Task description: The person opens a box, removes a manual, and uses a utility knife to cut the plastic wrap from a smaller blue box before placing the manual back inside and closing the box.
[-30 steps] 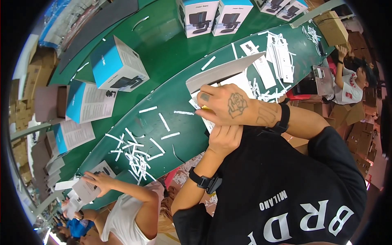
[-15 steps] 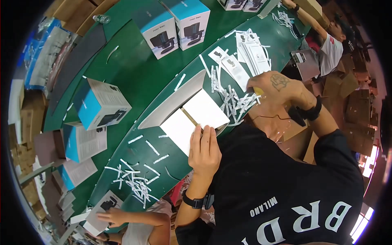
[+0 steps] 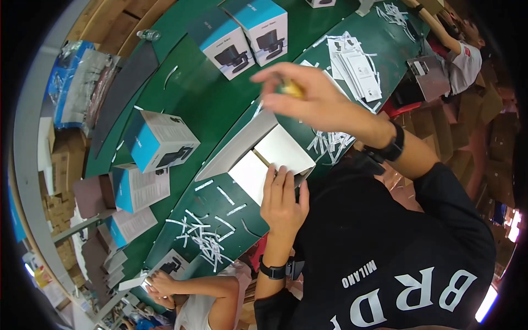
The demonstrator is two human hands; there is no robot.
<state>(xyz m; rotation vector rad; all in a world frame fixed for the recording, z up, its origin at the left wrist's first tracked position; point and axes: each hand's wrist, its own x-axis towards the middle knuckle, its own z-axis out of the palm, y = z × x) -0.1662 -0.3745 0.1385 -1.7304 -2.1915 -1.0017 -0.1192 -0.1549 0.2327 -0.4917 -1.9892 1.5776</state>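
The person's left hand (image 3: 283,206) rests on the near edge of an open white box (image 3: 283,151), its fingers laid flat and side by side on the top, the thumb standing apart from them. The box sits on the green counter (image 3: 192,99) just in front of the person, turned at a slant, with a raised flap (image 3: 236,146) along its far left side and a narrow brown strip (image 3: 261,158) showing between its white inner panels.

The right hand (image 3: 305,99) is lifted in the air beyond the box, apart from it, the fingers bent around a small yellow object (image 3: 291,88); blur and the fingers hide what that is.

The step in hand looks like work on the open box, the left hand steadying it while the right is free of it. The next move seems to call for keeping the box from sliding and bringing the right hand down to it without knocking the raised flap.

Loose white strips (image 3: 209,247) lie near the box on the left, more strips (image 3: 330,144) lie to its right, and a stack of white printed cards (image 3: 357,71) lies farther off.
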